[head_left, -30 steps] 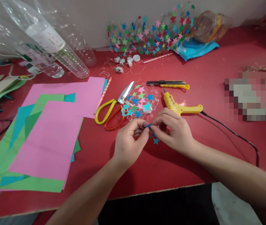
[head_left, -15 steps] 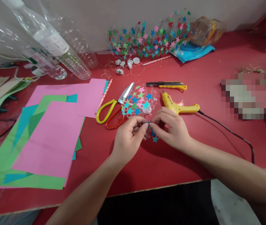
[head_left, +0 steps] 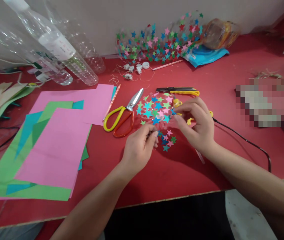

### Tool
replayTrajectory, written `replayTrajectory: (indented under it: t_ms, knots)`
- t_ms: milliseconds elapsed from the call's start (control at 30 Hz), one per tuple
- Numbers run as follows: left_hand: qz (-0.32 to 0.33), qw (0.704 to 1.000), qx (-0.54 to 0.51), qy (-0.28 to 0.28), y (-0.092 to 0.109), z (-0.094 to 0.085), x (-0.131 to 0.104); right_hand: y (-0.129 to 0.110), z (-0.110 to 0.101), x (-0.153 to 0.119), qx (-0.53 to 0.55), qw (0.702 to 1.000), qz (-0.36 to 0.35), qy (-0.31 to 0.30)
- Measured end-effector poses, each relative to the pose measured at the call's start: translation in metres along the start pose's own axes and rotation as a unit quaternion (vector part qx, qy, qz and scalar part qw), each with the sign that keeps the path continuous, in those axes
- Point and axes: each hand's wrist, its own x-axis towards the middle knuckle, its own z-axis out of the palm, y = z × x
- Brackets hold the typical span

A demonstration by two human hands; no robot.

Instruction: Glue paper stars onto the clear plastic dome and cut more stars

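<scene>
A clear plastic piece covered with paper stars (head_left: 154, 113) lies on the red table in front of me. At its right edge my right hand (head_left: 197, 125) pinches a small blue paper star (head_left: 173, 112) between thumb and index finger. My left hand (head_left: 140, 143) is closed with thumb against fingertips, just below the plastic piece; whatever it holds is too small to make out. Between my hands lies a little cluster of loose paper stars (head_left: 167, 140) in pink, blue and green. Behind my right hand a yellow glue gun (head_left: 178, 102) is partly covered.
Scissors (head_left: 124, 118) lie left of the plastic piece, a utility knife (head_left: 179, 90) beyond it. Coloured paper sheets (head_left: 54, 146) are stacked at left, near plastic bottles (head_left: 59, 46). A star-covered bottle (head_left: 159, 41) rests by the wall. The glue gun's cord (head_left: 244, 136) runs right.
My hands have parted: the right moved up and right to the edge of the plastic piece, uncovering the loose stars. The plastic piece has turned and shifted right. My left hand has barely moved.
</scene>
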Motion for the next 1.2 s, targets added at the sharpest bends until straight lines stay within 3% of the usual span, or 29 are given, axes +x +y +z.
replayTrajectory:
  t_ms: [300,567,1200]
  knots:
    - [-0.012,1.0,-0.007,0.004,-0.0004,-0.0008,0.0013,0.0062,0.0011,0.0001,-0.069,0.987,-0.134,-0.052]
    - [-0.072,0.988,-0.134,0.004,0.0005,-0.0006,0.0028,0.0075,0.0009,-0.0015,-0.074,0.987,-0.129,-0.058]
    - [-0.085,0.985,-0.146,0.032,0.0043,-0.0007,0.0031,0.0097,0.0036,-0.0043,-0.091,0.988,-0.106,-0.07]
